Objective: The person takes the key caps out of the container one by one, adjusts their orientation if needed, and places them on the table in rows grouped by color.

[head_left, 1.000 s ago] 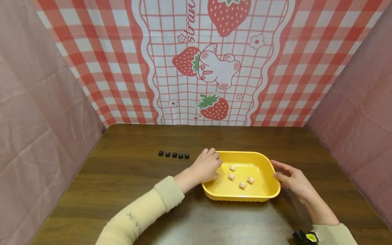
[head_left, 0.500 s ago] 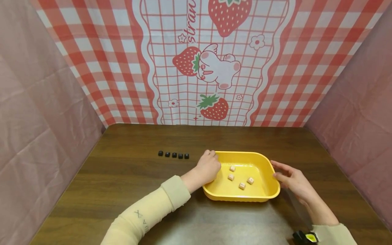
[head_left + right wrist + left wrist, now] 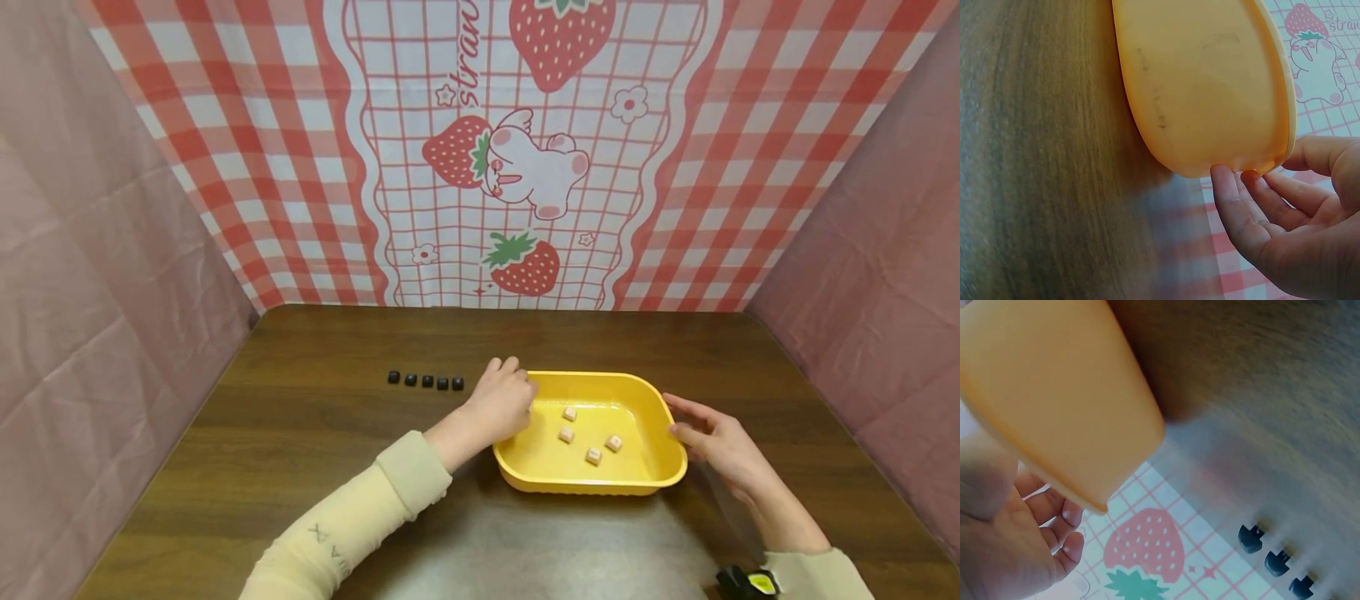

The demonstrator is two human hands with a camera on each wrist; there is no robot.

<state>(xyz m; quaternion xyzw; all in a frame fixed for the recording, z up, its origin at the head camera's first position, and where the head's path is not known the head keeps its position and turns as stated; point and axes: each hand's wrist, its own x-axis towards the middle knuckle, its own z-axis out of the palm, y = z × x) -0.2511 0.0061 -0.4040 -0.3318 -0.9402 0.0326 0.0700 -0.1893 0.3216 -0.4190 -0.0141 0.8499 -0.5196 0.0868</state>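
A yellow plastic tub (image 3: 592, 486) stands on the wooden table with several cream keycaps (image 3: 594, 456) scattered on its bottom. My left hand (image 3: 498, 404) is over the tub's left end, its fingers bent. In the left wrist view the tub's wall (image 3: 1066, 394) covers part of that hand, and I cannot tell whether its fingertips hold anything. At the opposite end my right hand (image 3: 720, 446) grips the rim, thumb on the edge and the other fingers against the outer wall, as the right wrist view shows the tub (image 3: 1204, 94) from outside.
Left of the tub, several black keycaps (image 3: 427, 381) lie in a row on the table (image 3: 300, 467). A red-and-white strawberry cloth (image 3: 517, 167) hangs behind the table, and pink cloth (image 3: 862, 250) hangs at both sides. A black device (image 3: 746, 581) is at the right wrist.
My left hand dipped rightward with its fingers curling in, then drew back slightly left and up. The right hand, the tub and the visible keycaps have stayed in place.
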